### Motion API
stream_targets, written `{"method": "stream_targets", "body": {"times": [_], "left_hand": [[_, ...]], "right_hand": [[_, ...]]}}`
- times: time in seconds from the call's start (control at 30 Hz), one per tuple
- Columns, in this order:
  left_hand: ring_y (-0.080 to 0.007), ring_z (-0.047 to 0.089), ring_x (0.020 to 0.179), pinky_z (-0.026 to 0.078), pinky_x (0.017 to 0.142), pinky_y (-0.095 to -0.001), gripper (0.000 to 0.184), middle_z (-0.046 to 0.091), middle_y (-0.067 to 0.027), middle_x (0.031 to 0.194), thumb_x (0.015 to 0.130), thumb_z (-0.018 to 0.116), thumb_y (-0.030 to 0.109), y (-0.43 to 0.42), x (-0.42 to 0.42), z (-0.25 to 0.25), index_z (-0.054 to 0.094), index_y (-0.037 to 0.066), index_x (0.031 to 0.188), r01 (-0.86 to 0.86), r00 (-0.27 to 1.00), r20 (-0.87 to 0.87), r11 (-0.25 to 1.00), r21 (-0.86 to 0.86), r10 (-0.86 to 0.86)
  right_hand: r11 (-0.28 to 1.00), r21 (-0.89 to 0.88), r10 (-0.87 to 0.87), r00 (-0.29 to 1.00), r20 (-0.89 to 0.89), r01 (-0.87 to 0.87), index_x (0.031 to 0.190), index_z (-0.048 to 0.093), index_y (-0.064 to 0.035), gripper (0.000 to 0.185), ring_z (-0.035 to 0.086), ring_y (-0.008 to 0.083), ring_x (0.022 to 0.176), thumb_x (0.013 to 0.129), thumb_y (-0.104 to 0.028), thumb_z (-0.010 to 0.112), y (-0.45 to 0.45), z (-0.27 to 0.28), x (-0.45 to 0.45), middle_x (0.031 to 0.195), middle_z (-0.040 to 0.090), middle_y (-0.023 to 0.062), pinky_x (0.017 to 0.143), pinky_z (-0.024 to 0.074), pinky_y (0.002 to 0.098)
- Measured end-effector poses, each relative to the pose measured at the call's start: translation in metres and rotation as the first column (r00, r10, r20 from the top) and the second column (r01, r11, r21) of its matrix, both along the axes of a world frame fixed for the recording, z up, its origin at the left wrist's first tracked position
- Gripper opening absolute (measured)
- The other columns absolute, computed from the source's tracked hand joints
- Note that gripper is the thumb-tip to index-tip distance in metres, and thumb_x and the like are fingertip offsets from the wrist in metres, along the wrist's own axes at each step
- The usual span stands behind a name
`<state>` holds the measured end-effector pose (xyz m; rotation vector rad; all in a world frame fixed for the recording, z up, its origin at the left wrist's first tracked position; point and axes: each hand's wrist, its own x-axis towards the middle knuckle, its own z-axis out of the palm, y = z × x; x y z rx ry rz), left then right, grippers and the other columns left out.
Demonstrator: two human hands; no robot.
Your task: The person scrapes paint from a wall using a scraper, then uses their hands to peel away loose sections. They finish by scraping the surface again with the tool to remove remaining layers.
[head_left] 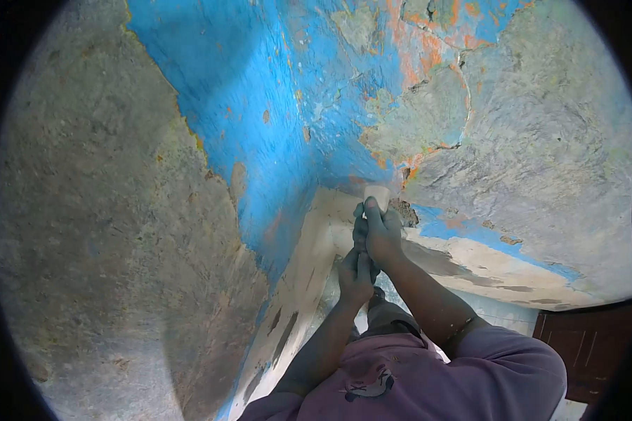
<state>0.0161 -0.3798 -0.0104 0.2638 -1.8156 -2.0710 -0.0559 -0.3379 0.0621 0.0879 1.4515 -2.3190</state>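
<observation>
two walls [105, 210] of rough grey plaster fill the frame, with flaking blue paint [218, 63] spread across the top centre and down their corner. just right of centre, the hands are together: the right hand [383, 235] is clamped on a pale flat-headed tool [377, 194], probably a scraper; the left hand [356, 278] curls just below, its exact hold hidden. the step looks like scraping near the corner; the next move seems to call for steady, two-handed pressure.

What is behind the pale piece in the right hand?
Beyond the top edge of the pale piece, blue-painted wall shows. The wall directly behind it and the right hand cannot be seen.
</observation>
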Motion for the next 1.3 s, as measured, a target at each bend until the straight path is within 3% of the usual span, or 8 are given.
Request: {"method": "stream_targets", "body": {"times": [0.4,0.53,0.6,0.63,0.73,1.13,1.2,1.3], "left_hand": [[-0.0017,0.043,0.050,0.030,0.044,-0.0186,0.024,0.051,0.0022,0.061,0.097,0.041,0.019,0.004,-0.013,0.003,0.054,0.000,0.091,0.100,0.995,-0.051,0.956,0.277,-0.089],[-0.0022,0.042,0.048,0.029,0.043,-0.0189,0.025,0.050,0.0032,0.060,0.097,0.040,0.019,-0.008,-0.023,0.045,0.053,0.000,0.089,0.053,0.995,-0.094,0.984,0.172,-0.037],[-0.0020,0.042,0.048,0.029,0.043,-0.0188,0.024,0.050,0.0035,0.061,0.097,0.041,0.019,-0.002,-0.009,0.033,0.053,0.000,0.090,-0.045,0.995,-0.095,0.997,-0.058,0.039],[-0.0018,0.042,0.048,0.029,0.043,-0.0190,0.022,0.050,0.0032,0.060,0.096,0.042,0.018,0.004,-0.003,0.027,0.054,0.001,0.091,0.008,0.999,-0.041,0.984,0.180,-0.001],[-0.0029,0.039,0.045,0.029,0.041,-0.0192,0.036,0.049,0.0029,0.059,0.098,0.036,0.027,0.000,-0.012,0.022,0.054,-0.004,0.105,0.015,0.999,-0.049,0.998,0.055,-0.013],[-0.0028,0.045,0.050,0.031,0.044,-0.0192,0.025,0.052,0.0010,0.064,0.097,0.042,0.019,-0.010,-0.016,0.053,0.054,-0.002,0.091,-0.001,0.997,-0.075,0.989,0.151,0.013],[-0.0035,0.048,0.054,0.033,0.046,-0.0187,0.024,0.055,-0.0010,0.067,0.096,0.042,0.017,-0.015,-0.012,0.066,0.055,-0.002,0.092,-0.014,0.999,-0.042,0.998,-0.061,0.011],[-0.0046,0.042,0.046,0.029,0.041,-0.0205,0.031,0.051,0.0010,0.061,0.097,0.038,0.025,-0.002,-0.001,0.030,0.054,-0.001,0.090,-0.066,0.996,-0.060,0.998,-0.015,0.065]], "right_hand": [[0.999,0.003,-0.045,0.998,-0.032,0.046,0.085,0.048,-0.0083,0.032,0.034,0.0072,0.040,0.094,-0.039,0.048,-0.003,0.025,-0.018,0.054,0.036,-0.0032,0.036,0.0252,0.0226],[0.997,-0.070,0.024,0.995,-0.100,-0.031,0.086,0.048,-0.0087,0.032,0.033,0.0072,0.040,0.095,-0.039,0.048,-0.005,0.052,-0.021,0.053,0.034,-0.0031,0.036,0.0252,0.0230],[0.999,-0.046,-0.019,0.997,-0.080,0.016,0.086,0.048,-0.0087,0.032,0.033,0.0071,0.040,0.094,-0.039,0.048,-0.004,0.040,-0.007,0.053,0.034,-0.0032,0.036,0.0249,0.0229],[0.998,-0.012,-0.065,0.997,-0.051,0.064,0.086,0.048,-0.0086,0.032,0.032,0.0071,0.040,0.094,-0.040,0.048,-0.004,0.033,-0.006,0.053,0.034,-0.0034,0.036,0.0246,0.0228],[0.999,-0.034,0.027,1.000,-0.003,-0.027,0.086,0.048,-0.0086,0.032,0.032,0.0070,0.039,0.094,-0.040,0.049,-0.002,0.022,-0.016,0.053,0.035,-0.0032,0.036,0.0245,0.0229],[0.992,-0.122,0.023,0.995,-0.097,-0.035,0.083,0.049,-0.0092,0.034,0.035,0.0086,0.039,0.093,-0.042,0.050,-0.009,0.062,-0.022,0.053,0.034,-0.0029,0.036,0.0256,0.0238],[0.988,-0.143,0.041,0.997,-0.067,-0.050,0.083,0.049,-0.0095,0.036,0.035,0.0087,0.039,0.092,-0.044,0.051,-0.010,0.057,-0.019,0.053,0.035,-0.0028,0.035,0.0259,0.0237],[0.997,-0.081,0.018,1.000,-0.012,-0.018,0.082,0.049,-0.0095,0.036,0.034,0.0080,0.040,0.092,-0.044,0.051,-0.006,0.033,-0.006,0.053,0.035,-0.0031,0.035,0.0259,0.0234]]}}
